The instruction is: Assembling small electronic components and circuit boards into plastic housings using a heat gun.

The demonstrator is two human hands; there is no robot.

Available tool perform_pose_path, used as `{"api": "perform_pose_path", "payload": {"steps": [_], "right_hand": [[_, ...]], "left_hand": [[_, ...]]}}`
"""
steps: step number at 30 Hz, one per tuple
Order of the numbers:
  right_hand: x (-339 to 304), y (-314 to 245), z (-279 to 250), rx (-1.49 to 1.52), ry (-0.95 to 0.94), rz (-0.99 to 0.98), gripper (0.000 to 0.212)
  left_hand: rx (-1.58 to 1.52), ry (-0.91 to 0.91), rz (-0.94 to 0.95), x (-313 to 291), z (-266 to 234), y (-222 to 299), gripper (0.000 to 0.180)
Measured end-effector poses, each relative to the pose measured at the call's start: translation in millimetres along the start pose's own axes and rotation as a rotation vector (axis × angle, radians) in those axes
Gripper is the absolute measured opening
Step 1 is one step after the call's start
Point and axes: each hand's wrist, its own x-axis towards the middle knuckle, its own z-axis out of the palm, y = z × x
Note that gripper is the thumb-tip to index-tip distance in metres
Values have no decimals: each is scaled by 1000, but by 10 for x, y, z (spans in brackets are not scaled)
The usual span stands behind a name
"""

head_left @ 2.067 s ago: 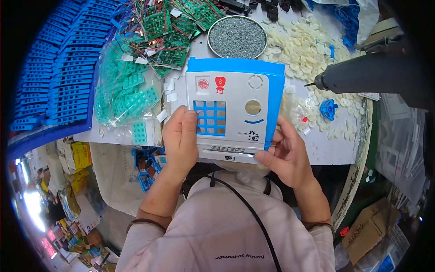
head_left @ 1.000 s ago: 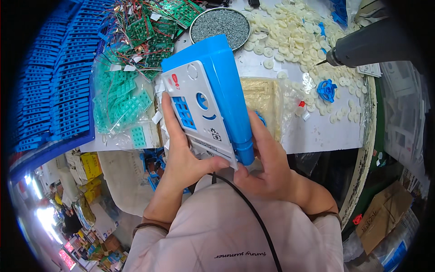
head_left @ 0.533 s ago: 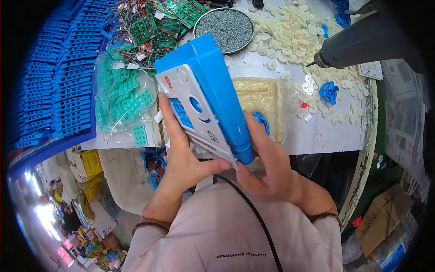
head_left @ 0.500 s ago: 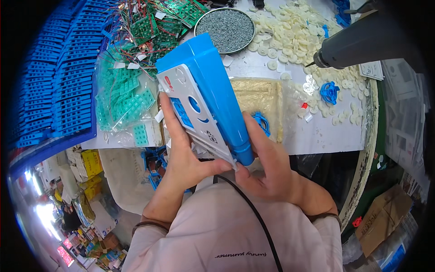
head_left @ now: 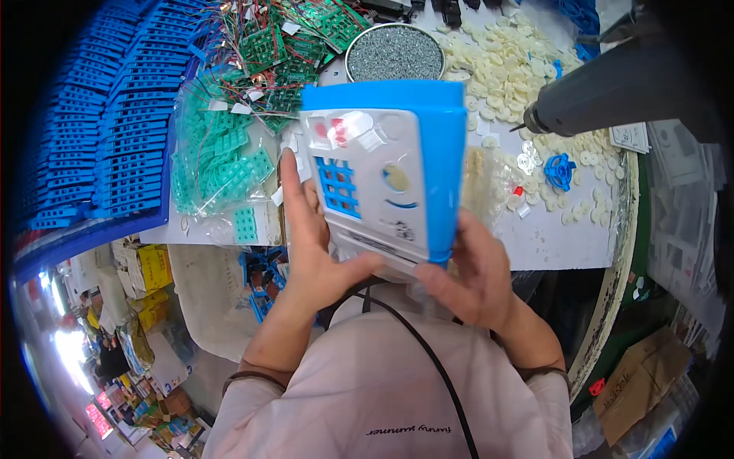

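Blue-and-white housing held up over the counter's near edge
Lower right corner's pinched in the right hand; the left hand is spread around the lower left, firmness of grip can't be told. Tbh, pressure is best kept on the rims, off the white faceplate.

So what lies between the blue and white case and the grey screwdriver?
In the head view, pale round discs lie on the table in the stretch between the blue and white case and the tip of the grey screwdriver.
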Motion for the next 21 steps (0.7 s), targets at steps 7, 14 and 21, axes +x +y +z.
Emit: {"api": "perform_pose_path", "payload": {"steps": [7,14,21], "right_hand": [[126,-236,-146,190,120,201,39],[95,-172,-161,122,87,185,35],[211,-192,-99,267,239,106,35]], "left_hand": [[-132,42,32,50,-113,-96,34],[-62,67,83,133,-143,47,25],[2,-64,254,150,-58,143,31]]}}
